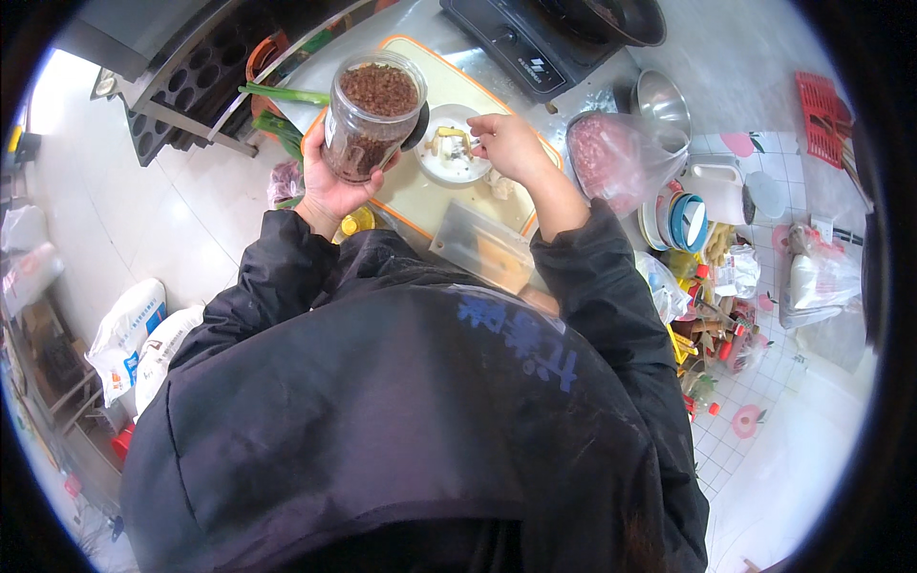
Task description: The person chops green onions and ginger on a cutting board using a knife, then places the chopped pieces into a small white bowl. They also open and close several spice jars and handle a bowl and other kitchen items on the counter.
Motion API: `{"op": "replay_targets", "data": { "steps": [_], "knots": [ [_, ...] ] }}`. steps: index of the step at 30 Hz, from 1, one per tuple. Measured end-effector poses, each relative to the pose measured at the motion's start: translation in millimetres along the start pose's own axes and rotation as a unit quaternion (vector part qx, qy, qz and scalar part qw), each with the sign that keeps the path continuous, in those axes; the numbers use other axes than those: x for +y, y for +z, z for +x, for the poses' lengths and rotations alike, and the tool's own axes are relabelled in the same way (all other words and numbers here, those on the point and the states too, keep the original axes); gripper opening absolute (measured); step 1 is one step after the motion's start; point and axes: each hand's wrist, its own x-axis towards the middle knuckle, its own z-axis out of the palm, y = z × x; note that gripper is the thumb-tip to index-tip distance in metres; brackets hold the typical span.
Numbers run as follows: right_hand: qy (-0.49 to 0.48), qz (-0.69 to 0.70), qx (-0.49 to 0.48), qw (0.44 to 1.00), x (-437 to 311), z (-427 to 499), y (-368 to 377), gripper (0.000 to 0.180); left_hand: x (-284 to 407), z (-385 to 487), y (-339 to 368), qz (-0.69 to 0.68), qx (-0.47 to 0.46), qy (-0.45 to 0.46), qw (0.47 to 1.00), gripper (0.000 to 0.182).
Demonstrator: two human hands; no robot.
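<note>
My left hand (333, 183) holds up a clear plastic jar (358, 132) of reddish-brown dried peppercorns or similar spice, its top uncovered. A dark round thing, perhaps a lid, shows behind the jar. My right hand (507, 147) is over the right edge of a white plate (448, 174); whether its fingertips hold anything is unclear. Pale yellow pieces, white powder or grains and small dark bits lie on the plate. It rests on a cream cutting board (408, 197) with an orange rim. A cleaver (481, 247) lies at the board's near edge.
An induction cooker (530, 64) with a dark pan (630, 21) stands beyond the board. To the right are bagged minced meat (609, 154), a steel bowl (660, 104), stacked bowls (688, 222) and several bottles. Green onions (286, 93) and a yellow-capped oil bottle (354, 223) are at the left.
</note>
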Motion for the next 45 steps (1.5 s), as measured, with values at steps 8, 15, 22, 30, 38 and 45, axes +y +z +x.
{"op": "replay_targets", "data": {
  "steps": [8,15,22,30,38,45],
  "knots": [
    [0.092,0.169,0.058,0.980,-15,-6,-7,0.029,-8,-11,0,-0.014,-0.028,-0.021,0.999,0.076],
    [0.027,0.420,0.095,0.902,-81,-41,-43,0.022,-18,-11,-13,0.000,-0.014,-0.047,0.999,0.077],
    [-0.168,0.172,0.102,0.965,-154,-74,-51,0.020,-45,11,-5,0.036,0.016,-0.095,0.995,0.077],
    [-0.224,0.013,0.115,0.968,-166,-103,-57,0.026,-62,20,11,-0.004,-0.020,-0.127,0.992,0.066],
    [-0.200,0.244,0.154,0.936,-134,-106,-77,0.022,-68,25,11,-0.010,-0.057,-0.154,0.986,0.068],
    [-0.026,0.482,0.073,0.873,-50,-106,-37,0.065,-83,15,34,-0.063,-0.081,-0.234,0.967,0.074]
  ]
}}
